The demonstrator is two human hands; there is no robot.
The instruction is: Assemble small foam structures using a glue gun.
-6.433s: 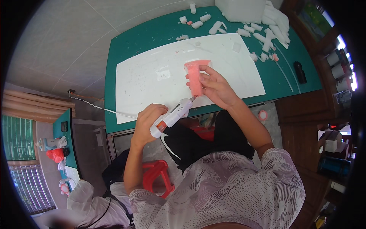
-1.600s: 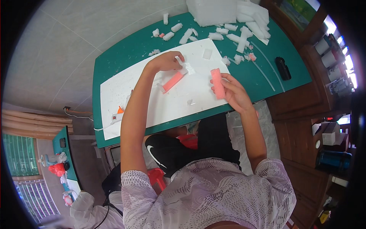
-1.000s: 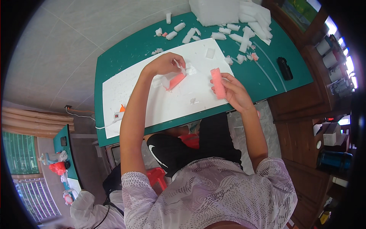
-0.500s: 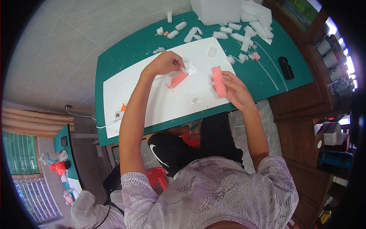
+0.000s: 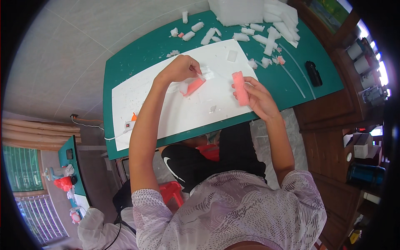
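My right hand (image 5: 260, 98) holds a pink foam block (image 5: 240, 88) upright between thumb and fingers, over the right part of a white board (image 5: 166, 121). A second pink block (image 5: 194, 86) is low over the board or resting on it; I cannot tell which. A white foam chunk (image 5: 183, 87) sits at its near left end. At its far right end, my left hand (image 5: 183, 68) is closed in a pinch on a small white foam piece (image 5: 201, 77). The hand partly hides the fingertips' grip.
White foam pieces (image 5: 207, 37) and scraps lie along the back of the green table (image 5: 125, 62). A large white foam block (image 5: 237, 12), thin clear sticks (image 5: 293, 77) and a black case (image 5: 313, 74) are at the right. A white glue gun (image 5: 128, 127) with an orange tip lies front left.
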